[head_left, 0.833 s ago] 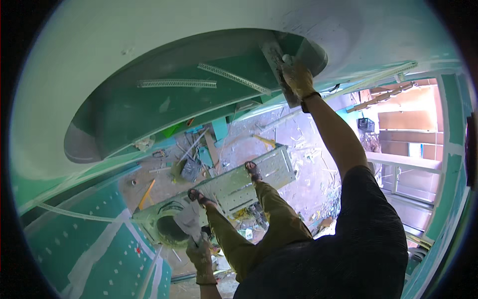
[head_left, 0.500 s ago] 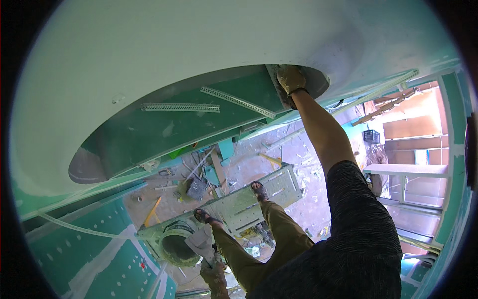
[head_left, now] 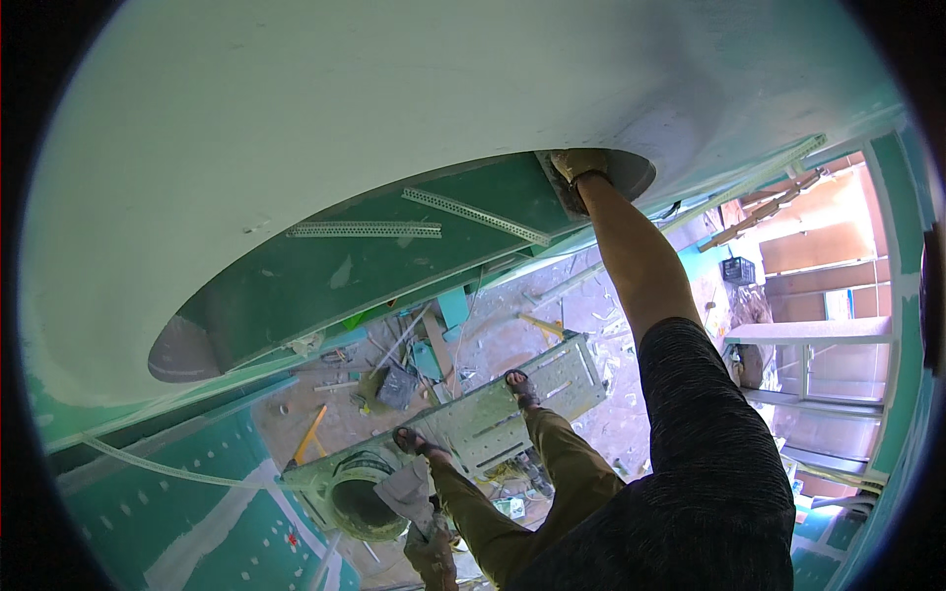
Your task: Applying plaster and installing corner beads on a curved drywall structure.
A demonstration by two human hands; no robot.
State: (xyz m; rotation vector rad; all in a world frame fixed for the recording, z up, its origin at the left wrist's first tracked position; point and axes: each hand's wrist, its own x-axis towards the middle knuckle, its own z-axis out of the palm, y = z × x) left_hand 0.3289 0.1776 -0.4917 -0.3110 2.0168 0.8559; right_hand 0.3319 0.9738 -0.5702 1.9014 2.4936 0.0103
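My right hand (head_left: 581,167), gloved, reaches into a long oval recess (head_left: 266,305) in a pale curved surface, gripping a wide flat trowel (head_left: 556,192); much of the grip is hidden by hand and edge. Two perforated corner strips (head_left: 363,229) lie on the recess's green board, left of that hand. My left hand (head_left: 431,552), also gloved, is low in the picture, closed on a wide putty knife (head_left: 402,490) with a pale, coated blade. A round bucket (head_left: 357,502) is seen just beyond that blade.
My sandalled feet stand on a narrow perforated platform (head_left: 581,379) above a floor with scattered offcuts, yellow supports (head_left: 310,433) and a dark bag (head_left: 396,386). Green taped boards (head_left: 168,522) are at lower left. A black crate (head_left: 737,270) and timber rail (head_left: 769,207) are at right, by a window opening.
My right hand and trowel have gone further into the recess, now partly behind its edge. The recess and my left hand with the knife appear lower in view.
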